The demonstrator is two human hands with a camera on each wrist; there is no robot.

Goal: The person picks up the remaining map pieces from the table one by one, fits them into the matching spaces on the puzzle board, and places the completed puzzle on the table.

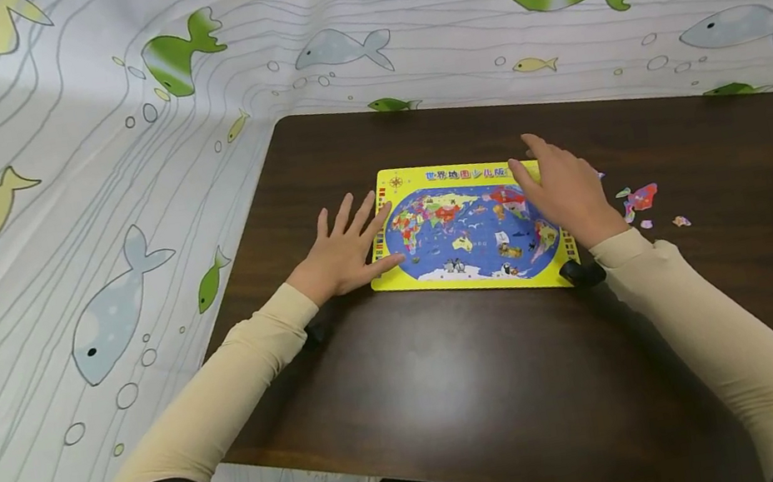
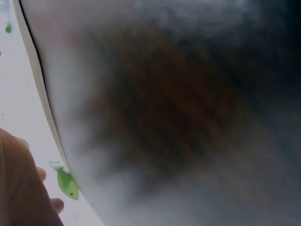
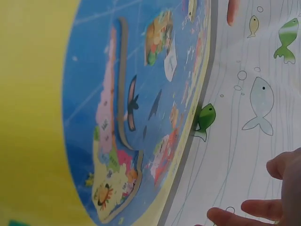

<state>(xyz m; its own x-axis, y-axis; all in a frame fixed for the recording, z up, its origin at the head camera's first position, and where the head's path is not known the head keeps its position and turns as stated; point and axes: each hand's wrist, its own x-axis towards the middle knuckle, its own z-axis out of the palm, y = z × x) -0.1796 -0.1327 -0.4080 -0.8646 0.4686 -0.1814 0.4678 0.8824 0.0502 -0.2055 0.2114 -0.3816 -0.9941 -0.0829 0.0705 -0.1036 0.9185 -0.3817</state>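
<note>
Farthest left, beyond the left hand: fish-print cloth (image 1: pixel 34 314), hung behind the dark table (image 1: pixel 395 391).

Left hand (image 1: pixel 343 254): fingers fanned wide and nearly straight, thumb apart, no grip on anything. Laid across the near edge of the map board (image 1: pixel 467 224), thumb toward its lower corner. Mostly blur in left wrist view, so firmness of pressure impossible to tell. Seemingly a steadying hold; best done with flat fingers, kept on the yellow border, clear of the picture.

Between both hands: map board, flat on the table, yellow rim around a blue sea. In right wrist view, a pink-and-yellow land shape (image 3: pixel 103 174) with a thick grey edge; raised or sunken, cannot tell. Worth checking by fingertip, then pressing evenly along the shape, not only at one end.

Right hand (image 1: pixel 571 191): over the board's right side, fingers extended, thumb parted from them, nothing visibly held. Contact with the board, cannot tell.

Just right of the right hand: red piece (image 1: pixel 644 198) among small scraps; a little farther out, a tiny piece (image 1: pixel 682 221). For handling, likely best pinched singly by the edges, sleeve kept well clear.
</note>
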